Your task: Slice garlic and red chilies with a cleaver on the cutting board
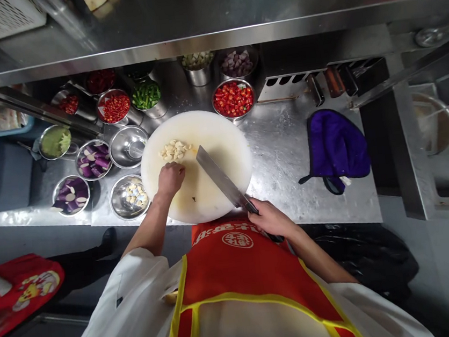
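Note:
My right hand [268, 217] is wrapped round the black handle of a kitchen knife [222, 180]. Its broad blade slants up and left across the round white cutting board [227, 136]. On the left half of the board, my left hand [171, 179] is closed with its fingers curled in; whatever they hold, if anything, is hidden. Just beyond those fingers lies a small heap of peeled garlic cloves [174, 150]. A small dark scrap [194, 199] rests near the board's front. Left of the board, a steel bowl [119, 208] holds pale garlic pieces.
Behind the board stand containers of red chillies [234, 100] and green peppers [146, 95]. Bowls of purple eggplant [94, 160] and an unfilled steel bowl [128, 147] sit left. A purple mitt [337, 145] lies right, below a knife rack [280, 87]. A person in red [19, 292] is at left.

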Motion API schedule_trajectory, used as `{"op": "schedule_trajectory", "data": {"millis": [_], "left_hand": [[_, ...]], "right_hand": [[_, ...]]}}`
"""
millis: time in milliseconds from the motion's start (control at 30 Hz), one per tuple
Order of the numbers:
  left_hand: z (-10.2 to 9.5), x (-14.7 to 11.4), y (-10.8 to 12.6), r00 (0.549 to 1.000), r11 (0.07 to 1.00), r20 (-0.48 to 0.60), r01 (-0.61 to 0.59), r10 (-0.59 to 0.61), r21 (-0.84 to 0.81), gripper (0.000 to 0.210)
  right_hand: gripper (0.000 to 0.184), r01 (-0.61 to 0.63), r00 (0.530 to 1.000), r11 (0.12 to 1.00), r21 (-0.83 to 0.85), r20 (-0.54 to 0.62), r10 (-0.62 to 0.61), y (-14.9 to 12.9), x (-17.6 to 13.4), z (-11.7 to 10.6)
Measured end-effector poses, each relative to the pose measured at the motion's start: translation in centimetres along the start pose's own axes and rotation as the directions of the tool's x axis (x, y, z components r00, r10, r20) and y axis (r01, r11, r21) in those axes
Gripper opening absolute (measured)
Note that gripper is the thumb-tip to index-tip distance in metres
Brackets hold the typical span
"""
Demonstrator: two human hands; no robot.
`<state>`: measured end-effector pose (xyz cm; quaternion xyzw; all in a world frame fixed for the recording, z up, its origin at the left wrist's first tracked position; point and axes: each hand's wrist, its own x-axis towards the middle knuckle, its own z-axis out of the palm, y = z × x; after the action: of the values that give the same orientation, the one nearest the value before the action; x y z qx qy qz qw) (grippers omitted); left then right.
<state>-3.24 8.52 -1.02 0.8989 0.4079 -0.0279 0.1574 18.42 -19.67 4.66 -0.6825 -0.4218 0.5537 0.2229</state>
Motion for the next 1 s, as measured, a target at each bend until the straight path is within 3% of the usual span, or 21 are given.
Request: {"op": "schedule_trajectory", "data": {"millis": [233,367,600,800,1000], "left_hand": [[1.3,1.5,-0.3,0.985,0.994,-0.171,0.019,-0.037,-0.107,0.015],[1.9,1.3,0.2,0.985,0.987,-0.164,0.019,-0.045,-0.159,0.015],[3.7,0.2,3.1,0.981,0.957,-0.171,-0.132,0.089,-0.256,0.014],[4.5,-0.4,2.5,0.972,0.949,-0.237,-0.084,0.011,-0.303,0.015],[4.2,-0.1,2.5,0.972,0.951,-0.202,-0.167,0.116,-0.26,0.018]], "right_hand": [[0.009,-0.007,1.0,0.999,0.05,-0.006,0.008,-0.1,-0.1,0.2],[0.008,-0.002,1.0,1.0,0.031,-0.006,0.002,-0.3,-0.3,0.0],[0.016,0.046,0.999,0.992,-0.118,-0.012,-0.048,-0.7,-0.8,-0.6],[0.044,0.088,0.996,0.966,-0.242,0.006,-0.089,-1.4,-1.1,-0.9],[0.046,0.081,0.997,0.965,-0.25,0.03,-0.076,-1.8,-1.1,-1.1]]}}
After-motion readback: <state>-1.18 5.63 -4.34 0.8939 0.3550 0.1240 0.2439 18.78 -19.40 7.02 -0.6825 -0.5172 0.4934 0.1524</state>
